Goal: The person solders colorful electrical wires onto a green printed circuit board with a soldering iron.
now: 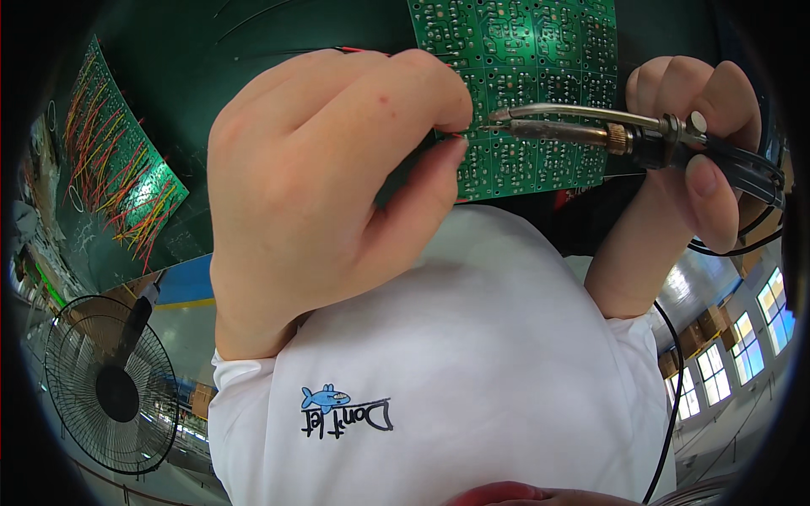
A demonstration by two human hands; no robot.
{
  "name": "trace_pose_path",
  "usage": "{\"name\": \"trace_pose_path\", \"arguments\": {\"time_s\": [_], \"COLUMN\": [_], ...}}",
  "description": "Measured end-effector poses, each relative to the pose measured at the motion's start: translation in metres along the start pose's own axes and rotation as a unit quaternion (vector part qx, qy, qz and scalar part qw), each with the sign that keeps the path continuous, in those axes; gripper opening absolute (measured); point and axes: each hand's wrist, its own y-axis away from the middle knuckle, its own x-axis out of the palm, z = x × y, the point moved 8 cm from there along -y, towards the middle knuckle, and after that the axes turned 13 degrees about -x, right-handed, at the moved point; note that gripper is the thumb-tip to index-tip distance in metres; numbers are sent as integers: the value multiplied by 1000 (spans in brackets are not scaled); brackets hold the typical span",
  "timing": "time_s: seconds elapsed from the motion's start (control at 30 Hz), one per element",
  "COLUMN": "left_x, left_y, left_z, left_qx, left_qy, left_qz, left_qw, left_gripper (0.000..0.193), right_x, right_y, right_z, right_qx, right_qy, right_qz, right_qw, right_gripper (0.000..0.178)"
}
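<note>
A green circuit board (544,72), dotted with rows of solder joints, lies at the upper middle. At its left edge my left hand (312,160) is closed, thumb and forefinger pinching a thin wire; only a bit of red shows by the fingertips, and the rest is hidden by the hand. My right hand (696,97) is wrapped round the black handle of a soldering iron (569,132). A curved metal feed tube (582,110) is clamped along the iron. Both tips meet over the board's left part, close to my left fingertips.
Farther left, a second green board (126,160) bears many red and yellow wires. Loose dark wires (245,29) lie on the dark green table (181,76). Black cables (742,181) trail from the iron at right. A standing fan (114,388) is at lower left.
</note>
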Motion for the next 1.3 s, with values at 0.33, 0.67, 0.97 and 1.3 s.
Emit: {"name": "trace_pose_path", "arguments": {"time_s": [0.33,0.67,0.97,1.3], "left_x": [-40,-21,-12,-6], "left_y": [15,8,2,8], "left_z": [32,12,11,10], "left_qx": [-188,42,-48,-26], "left_qy": [194,270,238,130], "left_qz": [3,173,80,-12], "left_qw": [963,946,967,991], "left_gripper": [20,14,6,19], "right_x": [-2,-1,-2,-3], "right_y": [4,2,5,5], "right_z": [0,2,3,5], "right_qx": [-11,-20,-13,-15], "right_qy": [-7,-14,-11,-3], "right_qz": [-19,-10,-11,-6], "right_qw": [1000,1000,1000,1000], "right_gripper": [27,25,25,26]}}
